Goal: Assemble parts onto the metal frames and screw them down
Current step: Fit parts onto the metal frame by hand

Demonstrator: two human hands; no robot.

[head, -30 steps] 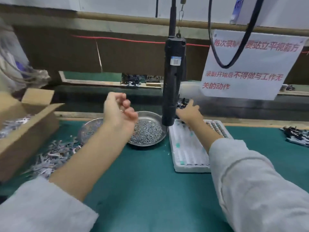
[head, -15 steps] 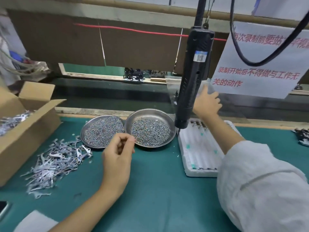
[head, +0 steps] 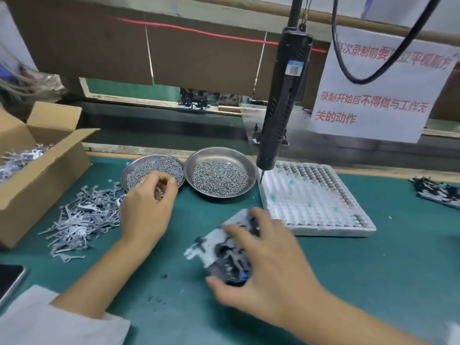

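A metal frame (head: 211, 245) with black parts on it lies on the green mat at centre. My right hand (head: 268, 270) grips it from the right, fingers curled over its top and thumb at its near edge. My left hand (head: 146, 210) hovers at the near rim of the left screw dish (head: 139, 168), fingertips pinched together on something small and shiny. A second dish (head: 191, 165) full of screws sits to its right. A pile of small grey metal parts (head: 77, 220) lies left of my left hand. The electric screwdriver (head: 281, 103) hangs above the mat.
An open cardboard box (head: 42, 170) with more metal parts stands at the left. A white foam tray (head: 316, 202) lies at the right, finished assemblies (head: 438, 192) beyond it. A phone (head: 10, 277) lies at the near left edge. A paper notice (head: 380, 88) hangs behind.
My right hand came back from the far side holding a frame and set it down at centre. My left hand dropped from mid-air to the rim of the left screw dish.
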